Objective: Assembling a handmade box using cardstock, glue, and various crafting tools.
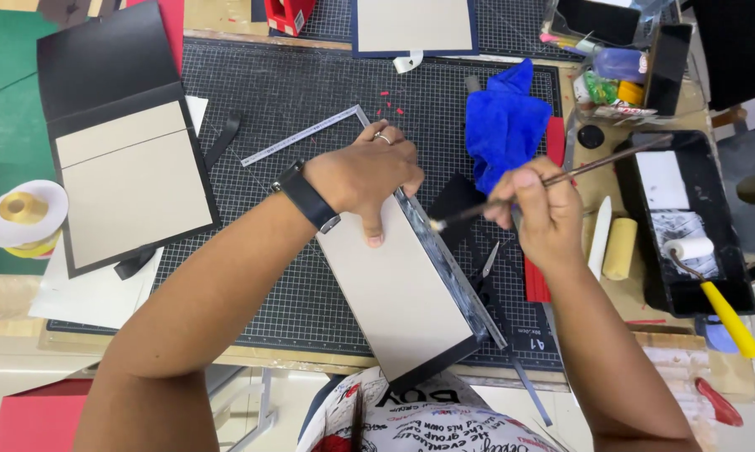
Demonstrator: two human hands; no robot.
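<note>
Right grip grasping thin brush, bristles pointing left at board, left grip pressing flat

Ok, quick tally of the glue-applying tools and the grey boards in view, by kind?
Thin brush, in the right hand: 1
Foam or paint rollers: 2
Grey boards, one under the left hand: 3
Total: 6

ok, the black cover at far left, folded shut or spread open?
Spread open. The black cover lies flat on the cutting mat, its grey board panels face up, its black flap laid out above them.
</note>
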